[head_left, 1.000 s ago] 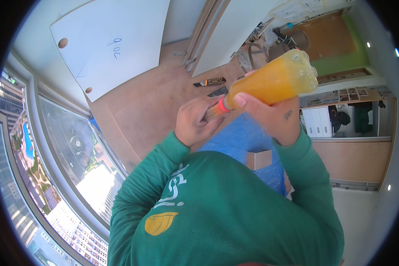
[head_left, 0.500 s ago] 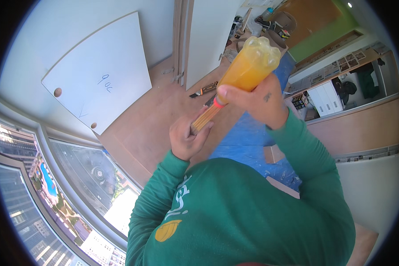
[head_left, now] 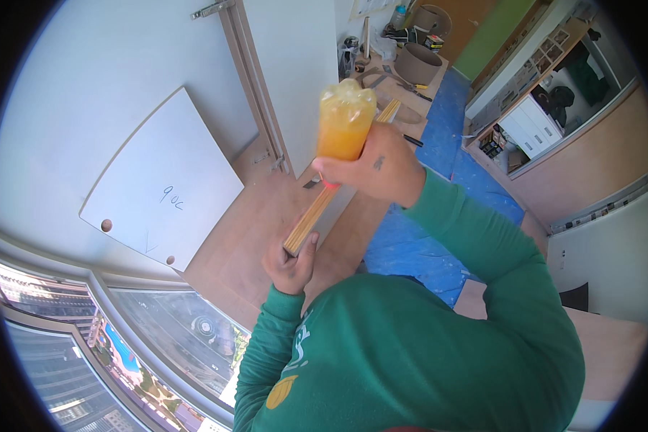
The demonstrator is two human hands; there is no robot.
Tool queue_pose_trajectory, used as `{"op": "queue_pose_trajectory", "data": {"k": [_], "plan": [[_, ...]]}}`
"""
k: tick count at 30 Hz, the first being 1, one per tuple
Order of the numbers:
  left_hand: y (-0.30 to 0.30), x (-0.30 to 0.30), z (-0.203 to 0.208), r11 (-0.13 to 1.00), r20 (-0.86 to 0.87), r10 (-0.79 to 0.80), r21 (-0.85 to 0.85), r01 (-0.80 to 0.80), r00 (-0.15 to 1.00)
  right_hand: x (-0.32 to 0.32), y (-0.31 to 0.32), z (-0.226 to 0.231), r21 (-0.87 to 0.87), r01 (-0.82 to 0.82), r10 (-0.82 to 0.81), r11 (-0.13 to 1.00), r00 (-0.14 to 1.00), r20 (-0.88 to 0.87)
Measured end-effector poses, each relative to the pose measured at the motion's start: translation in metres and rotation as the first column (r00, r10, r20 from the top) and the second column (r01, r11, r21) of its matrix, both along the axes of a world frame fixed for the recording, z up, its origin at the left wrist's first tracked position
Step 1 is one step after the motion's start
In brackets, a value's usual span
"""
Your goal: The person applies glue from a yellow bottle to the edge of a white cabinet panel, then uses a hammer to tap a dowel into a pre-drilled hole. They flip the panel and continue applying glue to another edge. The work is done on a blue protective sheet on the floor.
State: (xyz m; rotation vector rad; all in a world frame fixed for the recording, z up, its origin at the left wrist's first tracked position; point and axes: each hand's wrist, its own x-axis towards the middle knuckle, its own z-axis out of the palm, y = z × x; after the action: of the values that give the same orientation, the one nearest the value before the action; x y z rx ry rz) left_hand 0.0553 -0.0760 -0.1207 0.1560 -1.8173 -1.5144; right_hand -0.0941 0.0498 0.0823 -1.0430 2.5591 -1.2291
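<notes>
My right hand grips an upside-down clear plastic bottle holding yellow-orange liquid. Its red tip points down at the layered edge of a plywood board; whether it touches cannot be made out. The board stands on edge and runs away from me, with its far end showing beyond the bottle. At the near end, my left hand is closed around the board, thumb on the pale face. Part of a utility knife lies behind the board, mostly hidden.
A white panel with two holes leans on the left wall above the brown work surface, near windows. Brown coiled strips and pliers lie at the far end. Blue sheeting covers the floor at right.
The bottle has tipped more upright, upside down, and stands further left in view. More of the board's edge now shows. My left hand keeps its hold, and the whole view has shifted.
</notes>
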Motion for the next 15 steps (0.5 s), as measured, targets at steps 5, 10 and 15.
{"op": "queue_pose_trajectory", "data": {"k": [5, 10, 15], "plan": [[0.007, 0.001, 0.006, 1.000, 0.011, -0.014, 0.010, 0.014, 1.000, -0.092, 0.052, -0.017, -0.148, 0.178, -0.192, 0.973, 0.977, -0.089], [0.008, 0.002, -0.001, 1.000, -0.011, 0.000, 0.026, 0.000, 1.000, -0.153, 0.080, -0.020, -0.130, 0.306, -0.317, 0.943, 0.946, -0.069], [0.011, 0.003, 0.002, 0.994, 0.021, 0.108, 0.003, -0.108, 0.994, -0.219, 0.110, -0.031, -0.143, 0.389, -0.414, 0.910, 0.879, -0.238]]}}
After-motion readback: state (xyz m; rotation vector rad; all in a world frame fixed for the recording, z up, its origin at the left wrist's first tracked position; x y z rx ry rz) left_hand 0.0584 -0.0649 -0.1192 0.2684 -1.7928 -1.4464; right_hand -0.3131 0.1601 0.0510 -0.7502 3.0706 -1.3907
